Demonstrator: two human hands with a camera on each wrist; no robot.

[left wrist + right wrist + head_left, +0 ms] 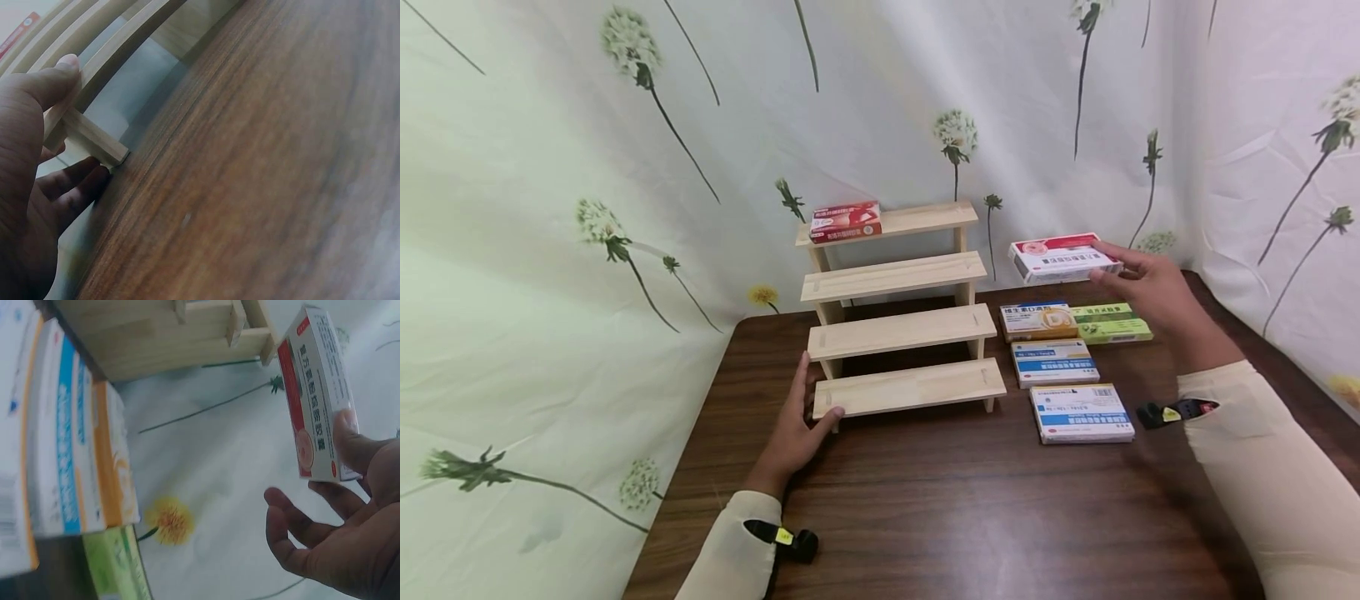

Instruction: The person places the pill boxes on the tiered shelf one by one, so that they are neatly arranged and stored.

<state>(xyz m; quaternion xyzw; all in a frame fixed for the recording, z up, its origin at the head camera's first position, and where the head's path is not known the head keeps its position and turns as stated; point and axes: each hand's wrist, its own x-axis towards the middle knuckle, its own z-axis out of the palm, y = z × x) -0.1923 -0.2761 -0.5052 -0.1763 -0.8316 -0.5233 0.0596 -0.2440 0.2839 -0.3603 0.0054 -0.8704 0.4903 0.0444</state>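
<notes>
My right hand point(1150, 292) holds a white and red medicine box point(1060, 257) between thumb and fingers, in the air above the other boxes. In the right wrist view, the thumb lies on one side of this medicine box point(315, 394) and some fingers stand off it. A stepped wooden display rack point(910, 387) stands on the table. At the left end of its lowest step, my left hand point(797, 433) grips the rack, thumb on the board and fingers around the end. A red medicine box point(846, 222) lies on the left part of the top step.
To the right of the rack lie an orange and white vitamin D box point(1034, 322), a green box point(1111, 323) and two blue and white boxes point(1055, 362), in a close group on the brown table point(925, 508). A flower-print curtain point(865, 100) hangs behind and at both sides.
</notes>
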